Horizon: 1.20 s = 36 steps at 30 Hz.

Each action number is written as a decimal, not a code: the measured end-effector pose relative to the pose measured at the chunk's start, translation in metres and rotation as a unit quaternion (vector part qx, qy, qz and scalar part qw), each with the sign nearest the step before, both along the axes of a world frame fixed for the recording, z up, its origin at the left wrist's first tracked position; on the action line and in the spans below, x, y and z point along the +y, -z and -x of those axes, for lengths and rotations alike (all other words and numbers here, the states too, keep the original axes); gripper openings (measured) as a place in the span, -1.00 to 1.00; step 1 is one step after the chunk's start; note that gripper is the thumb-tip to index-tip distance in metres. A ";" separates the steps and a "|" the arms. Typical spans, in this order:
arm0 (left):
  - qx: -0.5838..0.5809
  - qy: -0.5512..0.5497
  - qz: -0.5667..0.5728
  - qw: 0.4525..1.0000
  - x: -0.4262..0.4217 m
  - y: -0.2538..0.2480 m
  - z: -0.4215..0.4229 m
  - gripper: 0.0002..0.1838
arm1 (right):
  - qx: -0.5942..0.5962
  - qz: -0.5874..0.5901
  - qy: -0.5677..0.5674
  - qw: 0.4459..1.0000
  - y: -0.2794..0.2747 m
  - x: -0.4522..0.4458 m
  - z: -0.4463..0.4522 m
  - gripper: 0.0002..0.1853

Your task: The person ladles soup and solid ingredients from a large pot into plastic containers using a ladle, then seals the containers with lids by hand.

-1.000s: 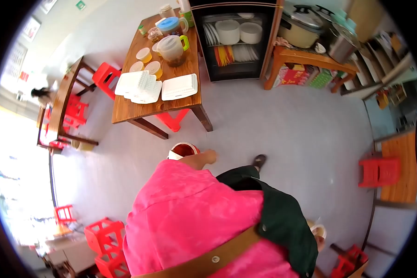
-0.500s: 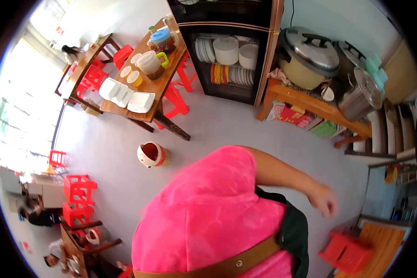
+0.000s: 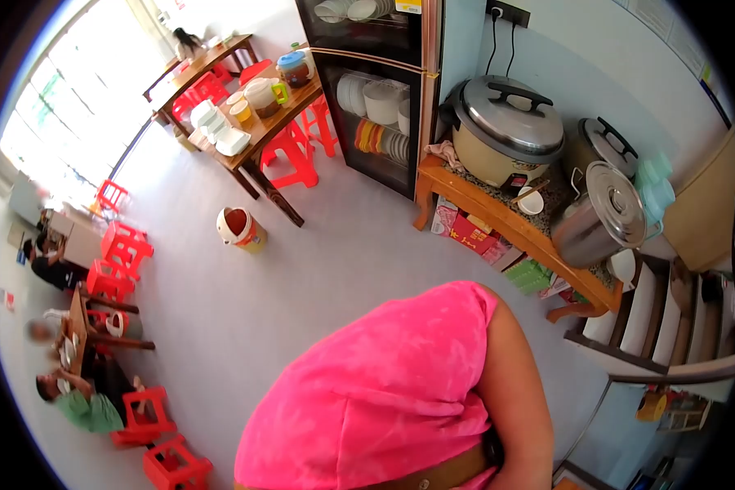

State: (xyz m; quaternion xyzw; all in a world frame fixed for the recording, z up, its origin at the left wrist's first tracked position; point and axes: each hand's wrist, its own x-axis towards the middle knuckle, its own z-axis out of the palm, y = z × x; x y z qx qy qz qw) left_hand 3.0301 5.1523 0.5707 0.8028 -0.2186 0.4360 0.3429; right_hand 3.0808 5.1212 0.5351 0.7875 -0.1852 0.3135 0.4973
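Neither my left hand nor my right hand shows. A bare arm (image 3: 518, 384) comes out of the pink sleeve (image 3: 384, 367) and runs down past the bottom edge, so its hand and anything in it are hidden. A red and white bucket (image 3: 241, 229) stands upright on the floor, ahead and to the left. On the wooden bench (image 3: 514, 220) at the right are a large rice cooker (image 3: 506, 139), a small white bowl (image 3: 530, 201) and a lidded steel pot (image 3: 600, 216).
A glass-doored cabinet (image 3: 376, 114) holds dishes. Left of it, a wooden table (image 3: 282, 114) carries white foam boxes (image 3: 232, 142) and jugs. Red stools (image 3: 171, 465) and seated people (image 3: 90, 408) are along the left. Steps (image 3: 661, 318) rise at the right.
The view has turned right, bringing the bench and steps closer. The hand first seen near the bucket swung to the right, then dropped out of view. The other hand, seen earlier at lower right, has also gone.
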 end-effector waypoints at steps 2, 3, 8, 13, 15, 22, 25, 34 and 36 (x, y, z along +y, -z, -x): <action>-0.001 -0.015 -0.010 1.000 0.033 0.007 -0.005 -0.73 | 0.088 0.104 0.126 0.983 -0.043 0.048 0.049 -0.75; -0.002 -0.015 -0.016 1.000 0.050 0.010 -0.007 -0.73 | 0.116 0.121 0.132 0.977 -0.055 0.069 0.064 -0.74; 0.011 -0.019 -0.036 0.999 0.139 0.015 0.009 -0.71 | -0.166 -0.309 -0.113 0.930 -0.058 0.169 0.101 -0.68; -0.006 -0.017 -0.033 0.999 0.224 0.000 0.018 -0.68 | -0.028 -0.225 0.081 0.971 -0.064 0.262 0.091 -0.62; -0.002 -0.028 -0.023 0.999 0.255 -0.007 0.017 -0.67 | -0.021 -0.222 0.054 0.973 -0.063 0.290 0.090 -0.61; 0.026 -0.083 0.033 0.996 0.336 -0.025 0.002 -0.63 | 0.015 -0.201 -0.009 0.979 -0.059 0.380 0.057 -0.55; 0.051 -0.098 0.069 0.992 0.361 -0.040 -0.008 -0.61 | -0.008 -0.184 -0.014 0.983 -0.054 0.425 0.039 -0.60; 0.181 -0.110 0.162 0.964 0.421 -0.050 -0.030 -0.64 | -0.699 -0.067 0.413 0.579 0.135 0.592 -0.019 -0.75; 0.253 -0.168 0.195 0.933 0.420 -0.044 -0.040 -0.69 | -0.805 -0.076 0.477 0.345 0.219 0.627 -0.042 -0.78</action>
